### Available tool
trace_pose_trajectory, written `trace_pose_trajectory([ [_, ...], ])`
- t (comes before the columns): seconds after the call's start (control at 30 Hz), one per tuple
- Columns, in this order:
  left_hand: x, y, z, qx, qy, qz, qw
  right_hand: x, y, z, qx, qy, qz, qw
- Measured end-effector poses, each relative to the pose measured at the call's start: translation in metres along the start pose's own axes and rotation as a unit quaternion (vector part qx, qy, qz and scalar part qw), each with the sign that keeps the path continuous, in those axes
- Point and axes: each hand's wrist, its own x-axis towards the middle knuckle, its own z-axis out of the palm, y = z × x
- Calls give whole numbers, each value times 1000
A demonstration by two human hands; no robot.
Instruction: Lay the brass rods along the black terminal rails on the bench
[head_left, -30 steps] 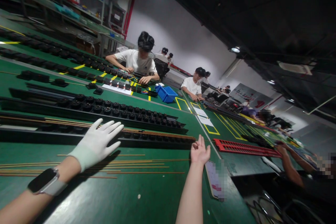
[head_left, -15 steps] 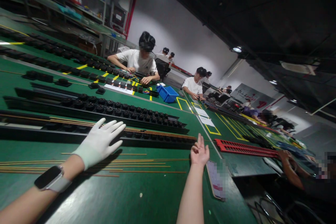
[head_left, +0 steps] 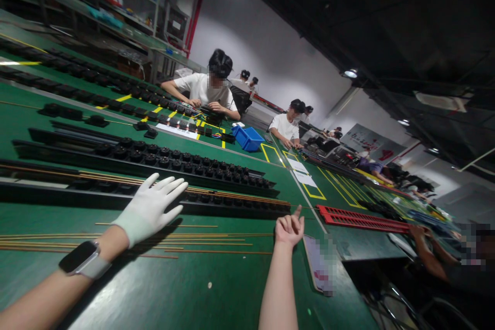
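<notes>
My left hand (head_left: 152,206), in a white glove with a smartwatch (head_left: 83,260) on the wrist, hovers with fingers spread over thin copper rods (head_left: 201,240) lying on the green table (head_left: 162,289). Just beyond it runs a long black strip (head_left: 216,201) with copper rods laid along it. My bare right hand (head_left: 289,228) is near the right end of the rods, fingers curled and the index finger pointing forward. It holds nothing. A phone (head_left: 319,265) lies right beside it.
A second black strip of round sockets (head_left: 185,162) lies farther back. A red strip (head_left: 361,220) lies to the right. A blue bin (head_left: 247,138) stands further away. Several seated people work at the tables; another person's arm (head_left: 425,250) reaches in at right.
My right hand's fingers have curled from spread to a pointing index. My left hand has drifted slightly right and up, still spread.
</notes>
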Motion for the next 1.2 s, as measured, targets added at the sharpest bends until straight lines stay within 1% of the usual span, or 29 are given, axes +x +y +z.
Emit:
trace_pose_trajectory([
  [0.1, 0, -1, 1, -3, 2, -2, 1000, -9, 3, 9, 46, -16, 27, 998],
  [0.2, 0, 0, 0, -1, 2, -2, 1000, -13, 7, 13, 105, -30, 55, 993],
  [0.47, -1, 2, -3, 1, -4, -4, 1000, -11, 25, 1, 226, -44, 117, 966],
  [0.6, -1, 1, -3, -6, -3, -8, 1000, -11, 31, 1, 237, -53, 135, 961],
  [0.77, -1, 1, -3, 1, -3, -6, 1000, -14, 32, 7, 235, -47, 156, 958],
  [0.9, -1, 1, -2, 4, -6, -5, 1000, -18, 35, 13, 231, -62, 151, 959],
  [1.03, -1, 1, -3, 8, -8, -5, 1000, -22, 39, 20, 220, -82, 172, 957],
  [1.2, -1, 1, -3, 13, -5, -1, 1000, -26, 40, 28, 213, -90, 185, 955],
])
